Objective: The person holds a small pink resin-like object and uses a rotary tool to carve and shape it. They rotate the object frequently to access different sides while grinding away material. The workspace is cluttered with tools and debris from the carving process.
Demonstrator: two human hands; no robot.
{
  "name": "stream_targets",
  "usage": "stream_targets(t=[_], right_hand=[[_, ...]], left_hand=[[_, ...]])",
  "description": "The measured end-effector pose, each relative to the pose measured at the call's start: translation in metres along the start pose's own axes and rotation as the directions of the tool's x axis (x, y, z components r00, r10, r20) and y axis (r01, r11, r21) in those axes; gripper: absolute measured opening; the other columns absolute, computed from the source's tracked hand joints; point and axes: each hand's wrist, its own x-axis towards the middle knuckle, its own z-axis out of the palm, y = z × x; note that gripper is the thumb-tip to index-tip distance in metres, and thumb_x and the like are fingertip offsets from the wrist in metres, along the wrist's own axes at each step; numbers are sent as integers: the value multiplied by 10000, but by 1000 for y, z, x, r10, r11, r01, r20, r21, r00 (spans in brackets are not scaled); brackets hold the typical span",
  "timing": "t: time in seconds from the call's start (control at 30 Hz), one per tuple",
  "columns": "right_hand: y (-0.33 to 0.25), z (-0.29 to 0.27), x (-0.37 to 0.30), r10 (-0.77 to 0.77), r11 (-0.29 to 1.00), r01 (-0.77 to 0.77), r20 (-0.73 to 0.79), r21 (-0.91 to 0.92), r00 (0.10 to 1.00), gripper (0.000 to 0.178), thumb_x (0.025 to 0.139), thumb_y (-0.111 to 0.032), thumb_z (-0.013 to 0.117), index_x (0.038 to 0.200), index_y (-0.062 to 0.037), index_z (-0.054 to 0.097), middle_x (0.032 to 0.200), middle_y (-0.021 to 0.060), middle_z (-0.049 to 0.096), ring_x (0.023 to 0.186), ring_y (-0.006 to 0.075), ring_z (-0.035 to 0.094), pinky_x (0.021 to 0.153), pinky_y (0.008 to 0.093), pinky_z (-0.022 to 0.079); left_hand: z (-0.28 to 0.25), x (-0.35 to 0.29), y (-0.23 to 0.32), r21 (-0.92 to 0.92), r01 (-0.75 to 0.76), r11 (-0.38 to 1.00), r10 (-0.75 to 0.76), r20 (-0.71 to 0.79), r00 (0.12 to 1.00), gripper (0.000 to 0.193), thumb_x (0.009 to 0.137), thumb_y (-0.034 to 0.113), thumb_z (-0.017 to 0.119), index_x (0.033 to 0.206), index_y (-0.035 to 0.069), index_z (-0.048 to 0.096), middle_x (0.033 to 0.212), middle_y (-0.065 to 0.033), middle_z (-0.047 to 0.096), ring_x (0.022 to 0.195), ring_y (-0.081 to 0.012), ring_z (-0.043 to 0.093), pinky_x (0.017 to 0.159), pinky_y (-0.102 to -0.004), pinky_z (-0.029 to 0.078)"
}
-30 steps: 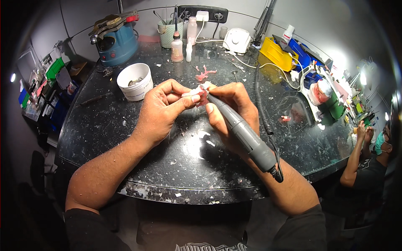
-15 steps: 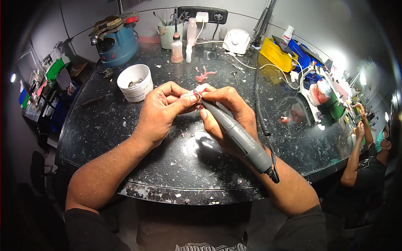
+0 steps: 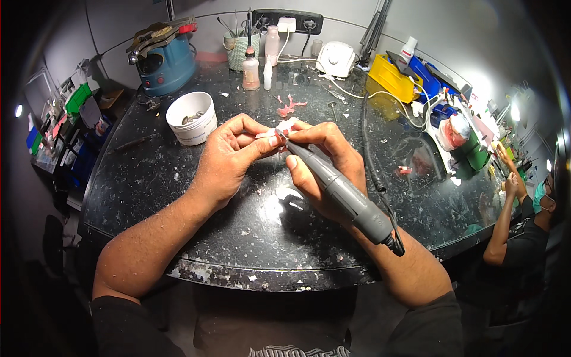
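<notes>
My left hand [image 3: 225, 162] pinches a small pink-and-white piece [image 3: 288, 125], which looks like a partial denture, between thumb and fingers. Much of it is hidden behind the fingertips. In a pen-like grip, my right hand [image 3: 338, 156] holds a dark grey rotary handpiece [image 3: 352, 201]. The handpiece slants up and left, its tip at the pink-and-white piece; I cannot make out exact contact. A black cord leaves its rear end beside my right forearm. Beyond the hands, a branching pink scrap [image 3: 291, 106] lies on the black table [image 3: 238, 238].
A white tub [image 3: 189, 134] with metallic bits stands left of my hands. Farther back are a blue machine [image 3: 169, 70], a cup of tools [image 3: 242, 50] and bottles [image 3: 251, 71]. At right are a yellow bin [image 3: 392, 78], a dental model [image 3: 455, 132] and another person [image 3: 520, 232].
The rear of the handpiece has swung slightly right, and my right thumb has shifted a little. My left hand stays nearly still. The other person's raised hand has moved left.
</notes>
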Motion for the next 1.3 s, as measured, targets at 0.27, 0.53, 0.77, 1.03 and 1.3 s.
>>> stream_targets(t=[0.27,0.53,0.77,1.03,1.3], right_hand=[[3,-3,0,-24,1000,24,9,3,1000,285,850,-82,710,1104,-3,611,1030,161,670,1045,289,703,914,363,543],[4,-3,0,5,999,-5,-17,50,1000,294,843,-75,715,1114,-6,622,1046,168,674,1141,351,683,973,406,536],[3,-7,3,-72,996,74,45,-41,996,319,818,-67,738,1116,-21,635,1069,173,688,1170,354,673,1010,420,522],[2,-7,3,-43,998,45,35,-51,998,324,813,-73,744,1117,-35,639,1077,166,692,1192,361,660,1116,495,425],[0,-8,6,-83,992,78,-43,-104,996,343,788,-45,752,1112,-25,644,1103,150,682,1201,355,653,1130,526,411]], left_hand=[[0,1,-1,28,-54,998,54,-18,998,137,969,66,680,1074,20,605,1046,-127,738,1016,-149,696,953,-313,536],[2,0,2,35,-72,997,73,-21,997,155,964,46,680,1095,25,599,1060,-112,730,1039,-142,681,970,-302,514],[-1,0,-3,66,-100,993,102,-32,994,143,965,34,676,1085,27,599,1071,-97,717,1056,-134,671,973,-294,511],[3,0,0,81,-119,990,121,-28,992,137,965,22,669,1084,27,600,1078,-91,715,1052,-127,668,969,-289,511],[6,-1,5,90,-94,992,100,-61,993,132,965,38,675,1080,5,620,1062,-123,736,1031,-146,693,965,-296,524]])
